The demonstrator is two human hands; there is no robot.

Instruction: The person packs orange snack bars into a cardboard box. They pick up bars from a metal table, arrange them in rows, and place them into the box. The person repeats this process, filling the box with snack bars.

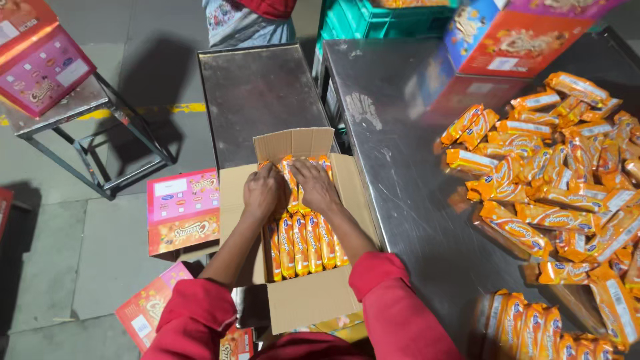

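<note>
My left hand (264, 192) and right hand (315, 185) lay flat, fingers spread, pressing orange biscuit packs (303, 243) into the open cardboard carton (313, 303) so the rows sat tight. The carton stood off the steel desk's (393, 147) left edge, loose packs (553, 173) heaped within reach.

Dim overhead light, soft glare on the steel table (400, 167), edges slightly warped.

2 hands (263, 193), 1 open carton (313, 300), approx 5 packets (300, 243) showing inside.
</note>
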